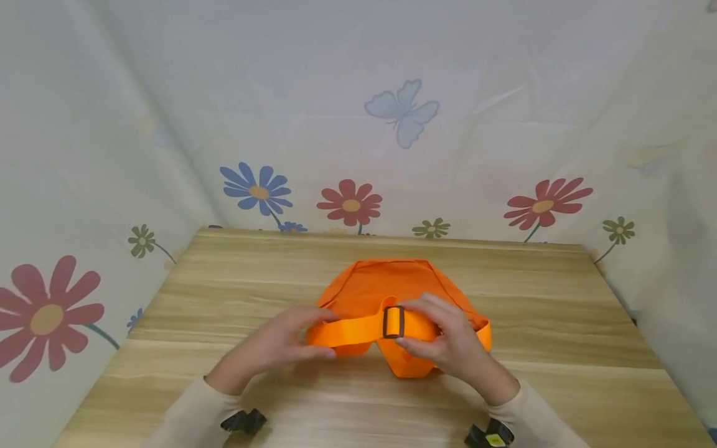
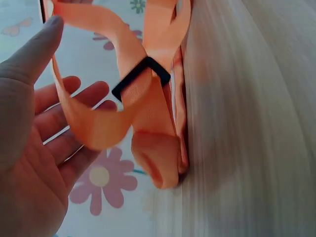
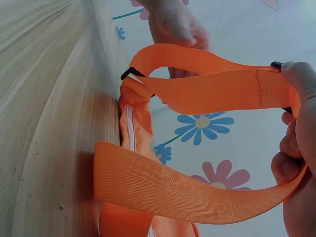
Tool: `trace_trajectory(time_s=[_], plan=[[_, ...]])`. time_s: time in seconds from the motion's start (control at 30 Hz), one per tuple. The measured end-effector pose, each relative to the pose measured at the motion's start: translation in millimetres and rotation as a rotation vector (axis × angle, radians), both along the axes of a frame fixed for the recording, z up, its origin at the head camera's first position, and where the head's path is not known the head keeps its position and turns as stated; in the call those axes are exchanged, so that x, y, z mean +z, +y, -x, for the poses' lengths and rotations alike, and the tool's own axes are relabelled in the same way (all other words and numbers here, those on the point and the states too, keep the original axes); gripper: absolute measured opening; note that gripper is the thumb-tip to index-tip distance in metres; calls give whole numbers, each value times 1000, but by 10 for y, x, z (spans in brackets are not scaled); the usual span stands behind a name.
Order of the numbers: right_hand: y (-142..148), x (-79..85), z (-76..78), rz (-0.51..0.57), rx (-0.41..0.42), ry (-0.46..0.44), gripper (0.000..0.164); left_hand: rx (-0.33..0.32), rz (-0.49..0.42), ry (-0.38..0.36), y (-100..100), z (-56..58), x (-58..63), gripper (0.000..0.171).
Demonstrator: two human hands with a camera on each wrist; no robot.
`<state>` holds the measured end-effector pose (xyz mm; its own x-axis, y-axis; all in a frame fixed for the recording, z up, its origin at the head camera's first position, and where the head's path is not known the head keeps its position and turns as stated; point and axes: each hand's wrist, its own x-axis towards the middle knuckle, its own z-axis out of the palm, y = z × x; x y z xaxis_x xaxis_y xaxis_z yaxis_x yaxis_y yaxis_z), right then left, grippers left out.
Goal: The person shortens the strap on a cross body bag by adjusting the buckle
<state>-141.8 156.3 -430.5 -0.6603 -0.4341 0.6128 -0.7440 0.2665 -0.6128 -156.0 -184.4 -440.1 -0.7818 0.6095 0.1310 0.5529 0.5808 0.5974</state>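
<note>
An orange fabric bag [image 1: 392, 280] with a zip lies on the table. Its orange webbing strap [image 1: 350, 331] is raised in a loop towards me. My right hand [image 1: 448, 330] pinches the strap at a black slider buckle [image 1: 394, 322], thumb on the buckle's edge and fingers curled behind in the right wrist view. My left hand [image 1: 285, 339] is at the strap's left bend, its fingers relaxed and spread behind the loop in the left wrist view. A second black buckle [image 2: 140, 76] sits lower on the strap, by the bag's corner.
The wood-grain table [image 1: 252, 274] runs back to a pale cloth wall [image 1: 313, 93] printed with flowers and a butterfly. Cloth also hangs along the left and right sides. Black devices [image 1: 243, 422] are worn on both wrists.
</note>
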Motion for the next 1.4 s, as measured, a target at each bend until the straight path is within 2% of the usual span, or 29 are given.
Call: trace_trajectory(time_s=[0.23,0.43,0.6,0.73,0.87,1.0,1.23,1.4], plan=[[-31,15,-22,-10,3,-7,54,-7,-56,-18,368,-39,141,57],[-60,-12,-13,4,22,40,48,-16,-132,-41,650,-91,232,61],[-74,-45,-15,11,26,40,47,-26,-213,-60,746,-94,202,54],[-74,-43,-36,-12,2,-1,47,-40,-293,-84,780,-81,154,50],[-56,-34,-32,-38,-10,6,49,-60,-355,-103,815,-74,126,49],[-11,-32,-26,-95,-26,16,51,-43,-338,-96,840,-73,118,50],[119,-40,-35,-197,-64,-27,48,10,-272,-21,841,-47,75,50],[195,-69,-30,-231,-65,-2,44,29,-246,26,812,-53,42,50]])
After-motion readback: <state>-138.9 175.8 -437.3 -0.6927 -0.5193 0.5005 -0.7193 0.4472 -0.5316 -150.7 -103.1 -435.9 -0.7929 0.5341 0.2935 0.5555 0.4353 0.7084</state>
